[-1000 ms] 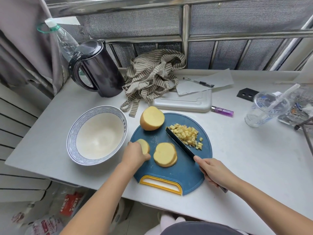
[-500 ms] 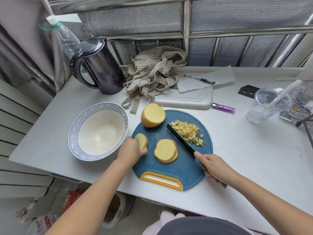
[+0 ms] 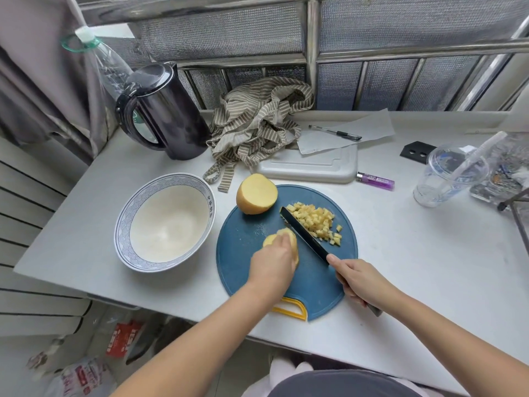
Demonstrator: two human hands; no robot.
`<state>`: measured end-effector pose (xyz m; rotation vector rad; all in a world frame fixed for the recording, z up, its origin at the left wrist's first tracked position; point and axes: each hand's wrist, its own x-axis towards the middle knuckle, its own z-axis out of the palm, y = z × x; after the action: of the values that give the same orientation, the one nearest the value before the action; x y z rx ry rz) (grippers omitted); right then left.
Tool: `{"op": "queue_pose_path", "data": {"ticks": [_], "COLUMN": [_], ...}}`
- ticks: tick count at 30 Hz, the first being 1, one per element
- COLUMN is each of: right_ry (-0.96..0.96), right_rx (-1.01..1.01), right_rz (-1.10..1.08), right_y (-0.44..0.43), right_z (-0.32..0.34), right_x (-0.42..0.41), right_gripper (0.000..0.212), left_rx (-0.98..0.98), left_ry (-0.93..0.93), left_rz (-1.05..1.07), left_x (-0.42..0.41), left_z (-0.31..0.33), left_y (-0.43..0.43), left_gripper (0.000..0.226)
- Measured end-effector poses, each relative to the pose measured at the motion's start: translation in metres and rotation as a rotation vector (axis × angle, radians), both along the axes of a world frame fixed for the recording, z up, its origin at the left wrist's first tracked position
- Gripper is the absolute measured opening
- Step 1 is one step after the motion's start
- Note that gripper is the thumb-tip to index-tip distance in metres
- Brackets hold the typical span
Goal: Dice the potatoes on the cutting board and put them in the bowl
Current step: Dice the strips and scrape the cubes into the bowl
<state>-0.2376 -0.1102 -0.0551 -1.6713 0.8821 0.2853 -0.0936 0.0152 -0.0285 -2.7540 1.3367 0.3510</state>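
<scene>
Tiny setup here: a white counter (image 3: 415, 253) shoved up against a metal window grille with mesh, and a grey curtain hanging off to the left. The back-left corner has my black electric kettle (image 3: 169, 116) with a plastic bottle (image 3: 106, 61) behind it. Along the back edge there's a crumpled striped cloth (image 3: 257, 124), then a white cutting board (image 3: 312, 167) with a sheet of paper (image 3: 369, 126) and a pen (image 3: 335, 132) lying on it. A purple lighter (image 3: 375, 180) sits just beside that board, and a clear plastic cup (image 3: 449, 179) with a straw is toward the right edge.

The round blue cutting board (image 3: 246, 267) sits at the front edge, yellow handle toward me, and the blue-patterned bowl (image 3: 169, 224) is just off its left side. A potato half (image 3: 256, 194) sits at the board's back-left edge, and the diced potato (image 3: 317, 222) is piled on its back-right part.

My left hand (image 3: 272, 265) is knuckles-up, fingers curled down over the potato slices (image 3: 294, 247) mid-board, holding them in place, so most of the stack is hidden. My right hand (image 3: 357, 279) is wrapped tight around the knife (image 3: 303, 234) handle, index finger up by the start of the blade. The black blade runs diagonally away from me, right between the slices and the diced pile, with its tip by the pile's back-left. Both forearms come in from the front edge, angled toward each other.
</scene>
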Motion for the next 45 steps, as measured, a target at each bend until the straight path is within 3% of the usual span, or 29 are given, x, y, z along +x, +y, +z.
{"op": "queue_pose_path", "data": {"ticks": [3, 6, 8, 12, 16, 19, 21, 27, 30, 33, 36, 40, 45], "right_ry": [0.003, 0.000, 0.003, 0.007, 0.014, 0.011, 0.018, 0.031, 0.033, 0.029, 0.012, 0.040, 0.078], "right_rx": [-0.005, 0.000, 0.002, 0.000, -0.015, -0.049, -0.098, -0.141, -0.160, -0.188, -0.185, -0.098, -0.086], "right_rz": [-0.010, -0.011, -0.009, 0.000, 0.012, 0.021, 0.045, 0.119, 0.179, 0.223, 0.238, 0.280, 0.256], "right_y": [0.000, 0.000, 0.000, 0.000, 0.001, 0.002, 0.004, 0.010, 0.013, 0.010, 0.004, 0.001, 0.004], "right_z": [-0.001, 0.001, 0.001, 0.002, 0.003, 0.005, 0.006, 0.002, 0.006, 0.011, 0.017, 0.017, 0.017], "right_x": [-0.001, -0.001, -0.001, 0.000, 0.000, 0.001, 0.002, 0.004, 0.012, 0.025, 0.042, 0.049, 0.030], "right_gripper": [0.055, 0.055, 0.055, 0.055, 0.055, 0.054, 0.054, 0.055, 0.056, 0.055, 0.055, 0.052, 0.054], "left_rx": [-0.003, -0.055, -0.035, -0.050, -0.034, 0.046, 0.029, -0.074, -0.070, -0.101, -0.187, -0.342, -0.356], "left_ry": [0.024, 0.021, 0.077, 0.182, 0.314, 0.429, 0.457, 0.438, 0.409, 0.334, 0.406, 0.487, 0.576], "left_rz": [0.045, 0.239, 0.349, 0.339, -0.010, -0.173, -0.120, -0.036, 0.008, 0.339, 0.588, 0.568, 0.474], "left_x": [-0.006, -0.002, 0.002, 0.010, 0.043, 0.070, 0.071, 0.063, 0.059, 0.042, 0.022, 0.013, 0.031], "left_z": [-0.016, -0.027, -0.031, -0.033, -0.027, -0.017, -0.014, -0.016, -0.015, -0.017, -0.025, -0.032, -0.033], "left_y": [0.001, 0.002, 0.000, -0.001, 0.022, 0.041, 0.047, 0.049, 0.051, 0.056, 0.063, 0.061, 0.058], "left_gripper": [0.067, 0.099, 0.107, 0.098, 0.095, 0.108, 0.116, 0.099, 0.112, 0.127, 0.108, 0.073, 0.090]}}
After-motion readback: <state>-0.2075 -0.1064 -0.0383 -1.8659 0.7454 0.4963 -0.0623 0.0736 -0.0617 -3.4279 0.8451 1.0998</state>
